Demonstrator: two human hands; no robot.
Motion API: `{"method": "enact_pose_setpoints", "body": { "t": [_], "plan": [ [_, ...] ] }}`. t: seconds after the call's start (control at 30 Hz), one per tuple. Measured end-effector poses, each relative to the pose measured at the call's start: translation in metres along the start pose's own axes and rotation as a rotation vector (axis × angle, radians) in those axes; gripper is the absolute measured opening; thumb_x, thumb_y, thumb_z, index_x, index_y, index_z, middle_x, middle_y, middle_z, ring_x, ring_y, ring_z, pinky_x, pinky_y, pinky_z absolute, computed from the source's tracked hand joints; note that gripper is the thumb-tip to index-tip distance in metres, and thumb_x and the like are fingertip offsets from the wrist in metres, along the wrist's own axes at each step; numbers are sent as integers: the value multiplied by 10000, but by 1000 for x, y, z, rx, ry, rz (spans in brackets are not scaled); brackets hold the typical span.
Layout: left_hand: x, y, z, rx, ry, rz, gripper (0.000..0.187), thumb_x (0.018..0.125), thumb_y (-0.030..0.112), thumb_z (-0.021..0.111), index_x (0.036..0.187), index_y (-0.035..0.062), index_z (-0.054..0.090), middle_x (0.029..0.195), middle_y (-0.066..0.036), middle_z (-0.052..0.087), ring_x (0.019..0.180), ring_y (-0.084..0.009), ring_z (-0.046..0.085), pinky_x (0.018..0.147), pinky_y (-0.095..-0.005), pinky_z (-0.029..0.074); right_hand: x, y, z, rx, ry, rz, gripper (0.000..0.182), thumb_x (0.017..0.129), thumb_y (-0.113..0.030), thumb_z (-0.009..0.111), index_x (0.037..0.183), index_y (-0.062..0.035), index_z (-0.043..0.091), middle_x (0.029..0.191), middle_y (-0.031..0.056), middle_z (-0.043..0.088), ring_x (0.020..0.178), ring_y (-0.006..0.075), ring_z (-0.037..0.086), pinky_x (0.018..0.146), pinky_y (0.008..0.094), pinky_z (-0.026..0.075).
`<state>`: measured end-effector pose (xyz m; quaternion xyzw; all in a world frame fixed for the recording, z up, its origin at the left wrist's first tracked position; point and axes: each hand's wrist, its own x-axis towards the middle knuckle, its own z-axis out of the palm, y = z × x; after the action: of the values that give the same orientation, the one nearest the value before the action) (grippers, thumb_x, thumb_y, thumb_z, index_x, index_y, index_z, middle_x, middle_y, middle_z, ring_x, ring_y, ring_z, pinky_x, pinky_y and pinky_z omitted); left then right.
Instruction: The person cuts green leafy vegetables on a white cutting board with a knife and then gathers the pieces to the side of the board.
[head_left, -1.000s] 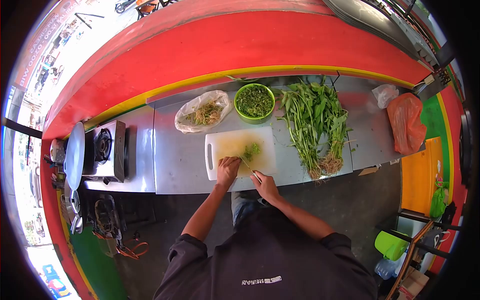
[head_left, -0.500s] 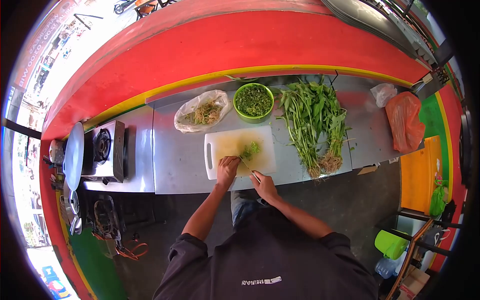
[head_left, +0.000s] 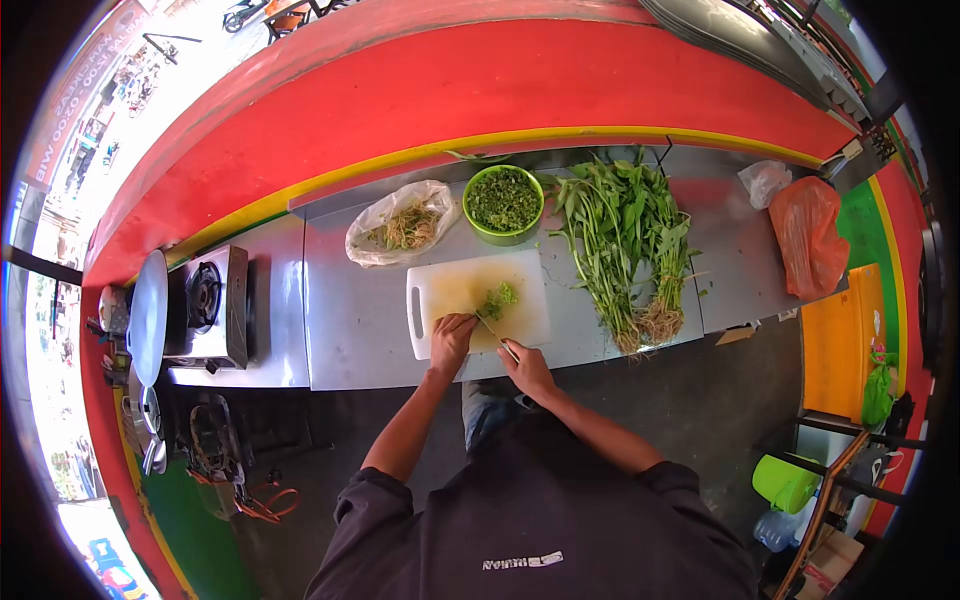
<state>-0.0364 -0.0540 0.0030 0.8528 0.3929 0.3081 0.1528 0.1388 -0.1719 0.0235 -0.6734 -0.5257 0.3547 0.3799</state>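
My right hand (head_left: 528, 371) is closed around the handle of a knife (head_left: 495, 333); the blade points up and left across a white cutting board (head_left: 533, 275). Just left of the blade, my left hand (head_left: 454, 337) rests on the board with its fingers bent and pressed together. Whatever lies under those fingers is hidden from view. A small pile of chopped leafy greens (head_left: 499, 299) sits beyond the blade tip, close to the left fingertips. Behind the board stands a green bowl (head_left: 506, 238) filled with finely chopped greens.
Uncut leafy bunches with roots (head_left: 630, 245) lie right of the board. A plastic bag of stem ends (head_left: 375, 247) is at the back left. A gas stove (head_left: 232, 310) stands at the far left, an orange plastic bag (head_left: 808, 235) at the right. A red wall (head_left: 480, 90) borders the counter.
The whole view has shifted very slightly. Both hands and the knife keep nearly the same place on the board, and the chopped pile looks much the same.
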Motion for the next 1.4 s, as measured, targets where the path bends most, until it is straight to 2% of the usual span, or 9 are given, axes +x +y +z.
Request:
{"method": "enact_pose_setpoints", "body": {
  "t": [0.23, 0.27, 0.37, 0.63, 0.87, 1.03, 1.27, 1.3, 1.4],
  "plan": [
    [2, 4, -1, 14, 3, -11, 150, 864, 59, 726, 1005, 84, 769, 1026, -34, 740, 988, -238, 684, 876, -396, 493, 11, -6, 7, -59, 79, -121, 310, 1005, -234, 650, 1163, 29, 692, 977, 291, 713, 944, 495, 673, 782, 489, 549],
    [1, 3, -2, 16, 13, -24, 146, 862, 57, 726, 999, 85, 766, 1023, -33, 739, 985, -241, 683, 872, -397, 491, 6, -7, 3, -14, 29, -29, 323, 1007, -240, 648, 1171, 35, 689, 986, 295, 714, 960, 496, 672, 793, 484, 554],
    [-1, -1, 0, -30, 15, -63, 129, 860, 56, 730, 980, 91, 762, 1010, -31, 737, 978, -242, 683, 867, -397, 486, -1, -11, -4, 38, -5, 2, 335, 1012, -248, 642, 1183, 36, 687, 992, 292, 717, 976, 492, 674, 805, 479, 559],
    [1, 9, -5, 37, -14, -38, 127, 866, 68, 725, 985, 95, 759, 1031, -19, 730, 997, -232, 680, 871, -396, 485, 9, -4, 2, -137, -51, 25, 332, 1014, -276, 639, 1191, 2, 686, 986, 287, 718, 955, 487, 677, 784, 504, 560],
    [-3, 7, -1, 20, 17, -59, 163, 868, 58, 722, 1021, 90, 767, 1055, -17, 736, 1007, -236, 678, 881, -400, 492, -5, -3, -7, -38, -34, 38, 347, 1017, -284, 638, 1195, 7, 699, 986, 292, 717, 949, 485, 680, 777, 506, 565],
    [-1, 7, -4, -1, -19, -75, 162, 870, 42, 730, 1023, 57, 780, 1040, -58, 755, 1000, -264, 690, 872, -407, 501, 8, -1, -6, -176, -111, 48, 328, 1013, -280, 640, 1192, -10, 694, 964, 276, 718, 901, 495, 678, 752, 530, 556],
    [-1, 8, 3, -77, 9, -111, 144, 877, 46, 746, 1018, 48, 777, 1045, -75, 763, 976, -277, 698, 856, -409, 512, 6, 4, -16, -54, 22, 71, 334, 1021, -273, 632, 1214, -6, 683, 987, 268, 720, 934, 488, 673, 775, 516, 552],
    [-1, 8, 4, -79, 7, -112, 144, 877, 46, 746, 1018, 48, 777, 1045, -75, 763, 976, -277, 698, 856, -409, 512, 5, 6, -18, -55, 76, -15, 350, 1020, -287, 638, 1207, 5, 682, 986, 271, 722, 931, 490, 673, 761, 504, 557],
    [0, 8, 4, -21, 29, -65, 153, 870, 74, 762, 1021, 63, 779, 1051, -62, 764, 986, -262, 698, 860, -408, 504, -5, 6, -22, 18, -2, 77, 362, 1021, -297, 641, 1210, 9, 683, 972, 273, 722, 930, 492, 675, 755, 493, 561]
  ]
}}
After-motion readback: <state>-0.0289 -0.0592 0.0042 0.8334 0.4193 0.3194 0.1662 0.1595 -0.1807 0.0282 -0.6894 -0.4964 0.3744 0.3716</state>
